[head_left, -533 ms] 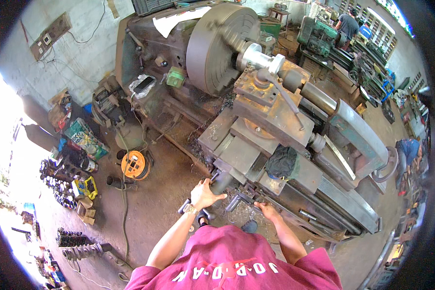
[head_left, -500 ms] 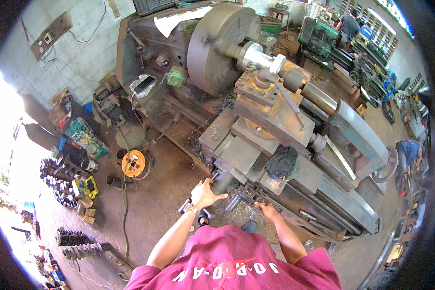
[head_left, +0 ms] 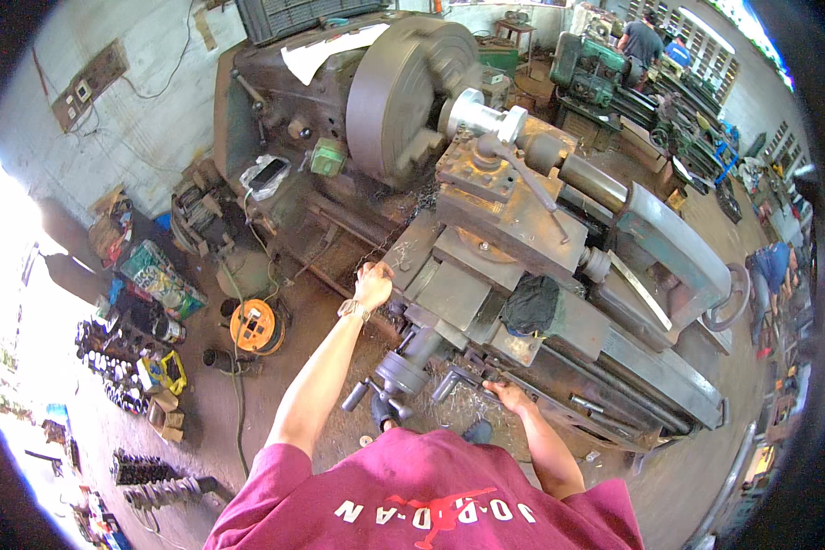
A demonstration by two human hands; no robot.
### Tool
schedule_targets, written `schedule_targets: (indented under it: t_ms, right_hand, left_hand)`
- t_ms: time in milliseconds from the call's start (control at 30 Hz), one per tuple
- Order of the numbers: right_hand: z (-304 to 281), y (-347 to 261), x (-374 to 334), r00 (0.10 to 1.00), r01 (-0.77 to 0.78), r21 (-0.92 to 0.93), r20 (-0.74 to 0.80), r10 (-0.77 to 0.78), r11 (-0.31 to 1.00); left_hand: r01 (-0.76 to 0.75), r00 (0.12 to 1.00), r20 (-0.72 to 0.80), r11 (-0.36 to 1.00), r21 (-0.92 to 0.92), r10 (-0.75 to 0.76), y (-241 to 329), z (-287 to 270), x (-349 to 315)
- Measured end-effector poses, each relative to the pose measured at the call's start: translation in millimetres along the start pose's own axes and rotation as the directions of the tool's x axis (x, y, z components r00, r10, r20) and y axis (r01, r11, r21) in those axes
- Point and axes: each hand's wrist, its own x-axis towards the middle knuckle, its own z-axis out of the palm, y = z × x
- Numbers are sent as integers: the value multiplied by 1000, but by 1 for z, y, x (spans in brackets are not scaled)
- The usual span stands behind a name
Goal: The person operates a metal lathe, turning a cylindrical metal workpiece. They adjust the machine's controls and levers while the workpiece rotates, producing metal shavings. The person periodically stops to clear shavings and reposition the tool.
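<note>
My left hand [head_left: 373, 286], with a watch on its wrist, is at the left edge of the carriage [head_left: 422, 257] of a big metal lathe. Its fingers are bent inward; whatever they grip is hidden. Down at the apron, my right hand [head_left: 511, 396] is closed on the end of a short lever [head_left: 489, 384]. Between the hands are the cross-slide handwheel [head_left: 403, 371] and a crank handle [head_left: 445, 383], neither touched. A shiny metal workpiece [head_left: 477, 112] sits between the large chuck [head_left: 394, 105], blurred as if spinning, and the tailstock [head_left: 674, 238]. The tool post [head_left: 486, 156] stands beside it.
A dark cloth [head_left: 530, 305] lies on the carriage's right side. A phone [head_left: 268, 171] rests on the headstock side. On the floor at left are an orange cable reel [head_left: 255, 324] and metal parts. A person [head_left: 640, 43] stands at a green machine behind.
My left hand has left the cross-slide handwheel and moved forward to the carriage's left edge. My right hand keeps its place at the lever. The view has shifted slightly.
</note>
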Motion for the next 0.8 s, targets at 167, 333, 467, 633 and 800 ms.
schedule_targets:
  t_ms: [167, 333, 467, 633, 800]
  right_hand:
    - [4, 2, 3, 995, -54, -22, -83, 52, 998]
    - [3, -8, -8, 995, -11, -28, -97, 8, 1000]
    - [2, -10, -5, 998, -47, -66, -44, 44, 997]
    - [6, -4, 4, 993, -57, -59, -102, 51, 997]
    - [4, -1, 11, 998, -53, -62, -31, 51, 997]
  left_hand:
    - [67, 997, 27, 989, 132, -71, 10, 6, 42]
    - [78, 997, 7, 983, 164, -80, 16, 8, 63]
    - [65, 997, -42, 994, 93, -61, 14, 7, 64]
    - [-64, 998, -24, 996, 62, 66, -10, 0, 56]
    - [-62, 998, 4, 996, 57, 62, -26, 0, 46]
